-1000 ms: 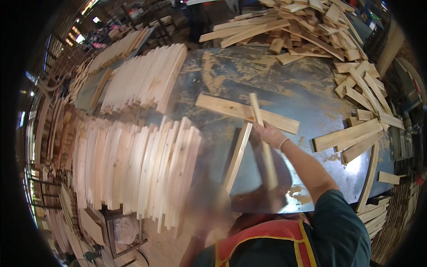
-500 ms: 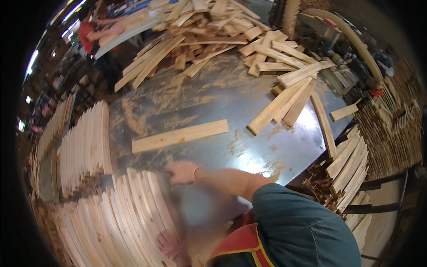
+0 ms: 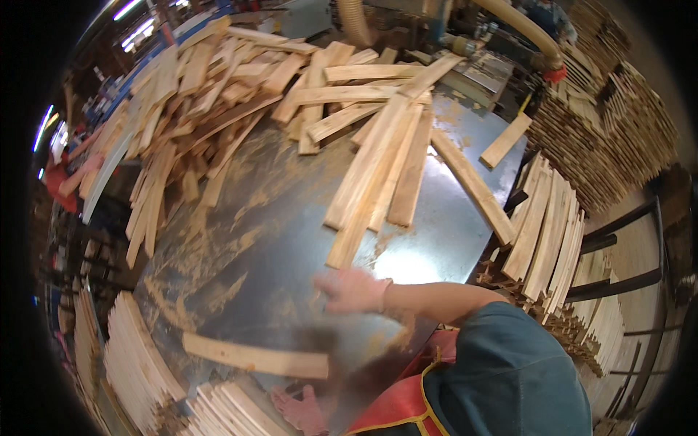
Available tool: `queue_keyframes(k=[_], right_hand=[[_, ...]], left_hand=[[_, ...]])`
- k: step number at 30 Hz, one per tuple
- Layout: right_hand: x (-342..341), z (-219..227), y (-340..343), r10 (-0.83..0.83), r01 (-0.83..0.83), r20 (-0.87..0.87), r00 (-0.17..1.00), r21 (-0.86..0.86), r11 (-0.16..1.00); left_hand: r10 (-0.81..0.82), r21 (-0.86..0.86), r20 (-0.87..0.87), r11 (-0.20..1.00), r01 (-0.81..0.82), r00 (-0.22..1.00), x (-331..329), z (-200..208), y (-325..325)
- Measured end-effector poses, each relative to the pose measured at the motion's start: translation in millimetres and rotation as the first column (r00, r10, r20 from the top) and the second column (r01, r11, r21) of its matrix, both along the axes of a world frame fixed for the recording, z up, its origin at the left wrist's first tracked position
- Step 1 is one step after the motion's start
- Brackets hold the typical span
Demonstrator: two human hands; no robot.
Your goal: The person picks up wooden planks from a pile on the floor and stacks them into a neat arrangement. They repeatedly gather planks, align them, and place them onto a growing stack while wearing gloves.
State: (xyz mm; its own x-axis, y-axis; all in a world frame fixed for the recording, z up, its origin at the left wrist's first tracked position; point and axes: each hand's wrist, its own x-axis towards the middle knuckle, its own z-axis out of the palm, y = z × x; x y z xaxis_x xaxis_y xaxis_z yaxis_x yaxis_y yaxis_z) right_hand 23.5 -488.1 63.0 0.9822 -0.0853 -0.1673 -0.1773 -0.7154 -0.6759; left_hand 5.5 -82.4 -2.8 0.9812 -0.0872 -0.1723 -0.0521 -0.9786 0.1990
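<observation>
My right hand (image 3: 352, 289), slightly blurred, hovers over the metal table (image 3: 269, 269) with its fingers partly stretched and nothing visible in them. Just beyond it is the near end of a loose wooden board (image 3: 347, 243), part of a fanned group. My left hand (image 3: 302, 408) is low in the picture with its fingers spread. It is beside a row of boards stacked on edge (image 3: 229, 410) and just below a single flat board (image 3: 254, 356). Neither hand visibly grips a board.
A large jumbled pile of boards (image 3: 218, 87) covers the table's far side. One board (image 3: 472, 185) lies along the right edge. More stacked boards stand at left (image 3: 138, 356) and right (image 3: 545, 229). A ribbed hose (image 3: 523, 33) hangs at the back; another person's arm (image 3: 83, 171) reaches in far left.
My view has turned rightward. My right hand has moved from beside the edge-stacked boards toward the loose, fanned ones. My left hand has come off the stacked boards and now sits beside them.
</observation>
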Motion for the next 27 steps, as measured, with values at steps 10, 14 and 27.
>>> queue_keyframes(k=[10, 14, 27], right_hand=[[-198.3, -68.3, -316.2, -0.934, 0.851, -0.163, 0.319, -0.385, 0.358], [-155.2, -31.0, -266.3, -0.822, 0.789, -0.255, 0.510, -0.243, 0.565], [131.2, -28.5, -120.9, 0.514, -0.612, -0.332, 0.791, -0.448, 0.651]], left_hand=[[0.353, 0.104, -0.106, 0.934, -0.343, 0.930, 91.4, 23.0, -156.1], [0.165, 0.070, 0.050, 0.983, -0.169, 0.985, 111.6, -19.7, -151.1], [0.294, -0.181, -0.161, 0.930, -0.322, 0.942, 56.7, -6.7, -34.2]])
